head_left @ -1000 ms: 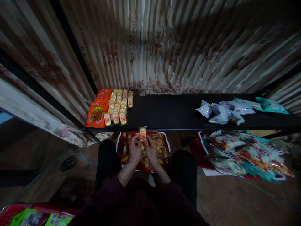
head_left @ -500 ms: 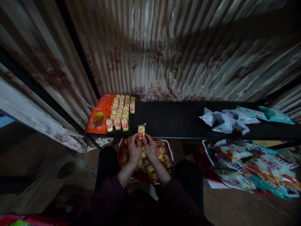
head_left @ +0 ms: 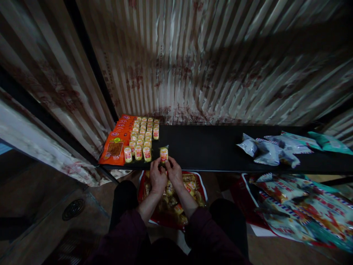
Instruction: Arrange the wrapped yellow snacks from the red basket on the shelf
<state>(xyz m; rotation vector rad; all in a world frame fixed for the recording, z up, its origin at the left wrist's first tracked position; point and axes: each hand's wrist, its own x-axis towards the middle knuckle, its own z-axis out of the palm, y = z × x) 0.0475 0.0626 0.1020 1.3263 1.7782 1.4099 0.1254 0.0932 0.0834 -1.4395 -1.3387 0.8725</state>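
Between the fingertips of both hands I hold a small yellow snack cake (head_left: 164,154) in clear wrap with a red and white label. It stands upright at the front edge of the black shelf (head_left: 193,147). My left hand (head_left: 158,177) pinches its left side, and my right hand (head_left: 174,173) grips it from the right. To the left, several rows of the same wrapped cakes (head_left: 142,137) stand on the shelf. Beneath my wrists is a red basket with a white rim (head_left: 204,186), filled with more wrapped cakes (head_left: 172,200).
Orange snack packets (head_left: 113,147) lie at the shelf's left end. Silver and teal bags (head_left: 268,151) lie on its right part. A second basket (head_left: 245,198) at lower right overflows with snack bags (head_left: 300,202). A striped curtain (head_left: 179,66) hangs behind, beside a dark metal post (head_left: 91,55).
The held cake has shifted slightly left, closer to the front row of cakes. Both hands moved with it. The whole view has tilted a little, so the shelf sits lower in the picture.
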